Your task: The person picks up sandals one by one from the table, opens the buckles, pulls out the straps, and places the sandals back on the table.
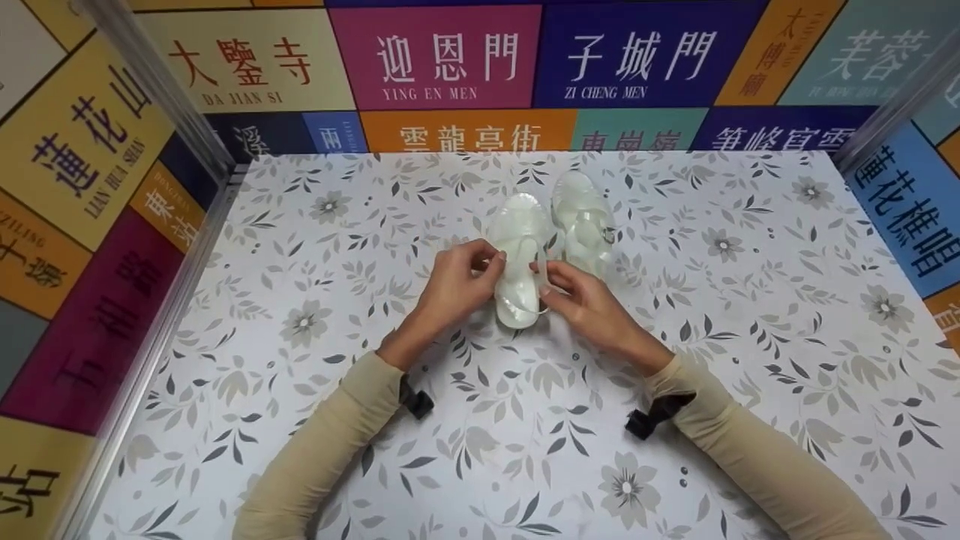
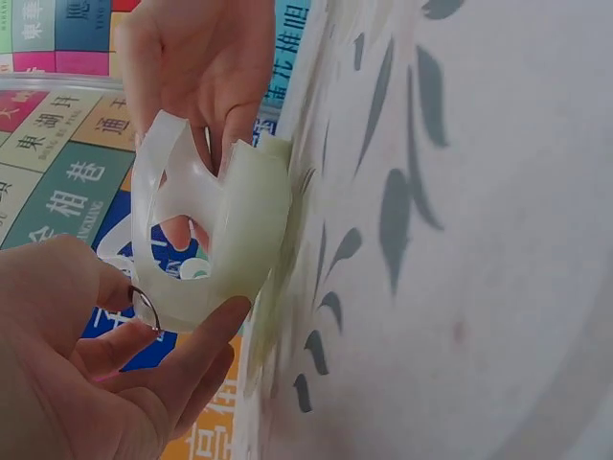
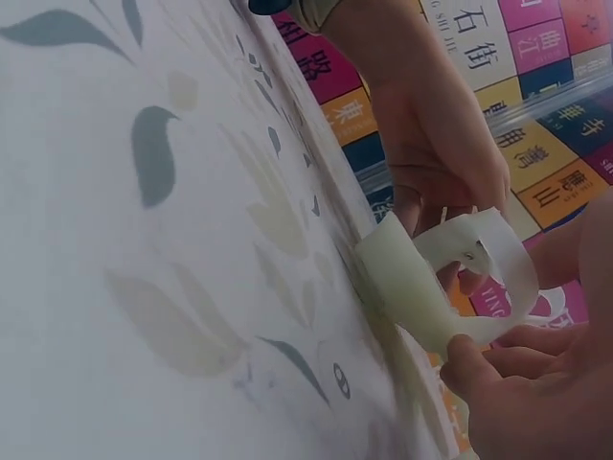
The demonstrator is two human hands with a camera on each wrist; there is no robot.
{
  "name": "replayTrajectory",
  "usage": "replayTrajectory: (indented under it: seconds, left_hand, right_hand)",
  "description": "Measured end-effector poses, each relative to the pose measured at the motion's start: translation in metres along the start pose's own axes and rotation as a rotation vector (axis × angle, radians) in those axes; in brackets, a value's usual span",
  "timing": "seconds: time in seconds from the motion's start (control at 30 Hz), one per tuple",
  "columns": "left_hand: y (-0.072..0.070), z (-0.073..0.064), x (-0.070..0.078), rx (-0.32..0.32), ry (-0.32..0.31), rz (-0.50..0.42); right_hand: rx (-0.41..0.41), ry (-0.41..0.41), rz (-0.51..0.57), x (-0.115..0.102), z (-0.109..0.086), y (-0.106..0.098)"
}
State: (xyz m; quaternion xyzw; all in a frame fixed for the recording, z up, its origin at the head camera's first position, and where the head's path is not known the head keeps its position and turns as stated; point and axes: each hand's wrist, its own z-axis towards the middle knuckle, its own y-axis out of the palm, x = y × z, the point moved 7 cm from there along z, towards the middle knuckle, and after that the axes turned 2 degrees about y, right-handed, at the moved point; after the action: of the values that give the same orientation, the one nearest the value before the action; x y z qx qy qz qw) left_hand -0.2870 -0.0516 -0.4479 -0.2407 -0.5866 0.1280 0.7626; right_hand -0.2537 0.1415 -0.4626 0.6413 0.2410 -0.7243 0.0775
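A pale, translucent jelly sandal [image 1: 517,305] lies toe away on the patterned tabletop between the two hands. On its left side the left hand [image 1: 463,279] grips the sandal's edge with thumb and fingers. From the right, the right hand [image 1: 592,306] pinches the sandal at its ankle strap [image 1: 543,262], which loops up around the heel. In the left wrist view, the heel end of the sandal [image 2: 257,216] faces the camera and the strap arches over it. The right wrist view shows the right thumb [image 3: 467,364] against the sandal's side. Fingers partly hide the strap's ends.
A matching sandal [image 1: 579,199] stands just beyond and to the right, a small buckle on its strap. White cloth with grey leaves and flowers [image 1: 480,465] covers the table. Coloured panels with Chinese lettering [image 1: 442,60] wall its back and sides.
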Motion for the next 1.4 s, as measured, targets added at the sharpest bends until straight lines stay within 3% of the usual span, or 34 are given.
replayTrajectory:
  seconds: [0.33,0.67,0.83,1.0,1.2,1.4]
  left_hand:
    - [0.015,-0.006,-0.002,-0.051,0.052,0.010]
    - [0.010,-0.007,-0.007,-0.100,-0.005,0.011]
    - [0.007,-0.006,-0.006,-0.168,-0.012,-0.003]
    - [0.002,-0.005,-0.008,-0.256,-0.060,-0.077]
    - [-0.002,-0.002,-0.017,-0.369,-0.052,-0.150]
    - [-0.003,-0.001,-0.026,-0.415,-0.037,-0.224]
  right_hand:
    - [0.026,0.047,0.007,0.011,-0.016,-0.004]
    - [0.052,0.077,0.000,0.018,-0.018,-0.008]
    - [0.079,0.135,0.027,0.019,-0.017,-0.011]
    - [0.107,0.152,-0.025,0.017,-0.015,-0.015]
    - [0.207,0.088,-0.214,0.006,-0.014,-0.024]
    - [0.309,-0.035,-0.270,-0.012,-0.014,-0.024]
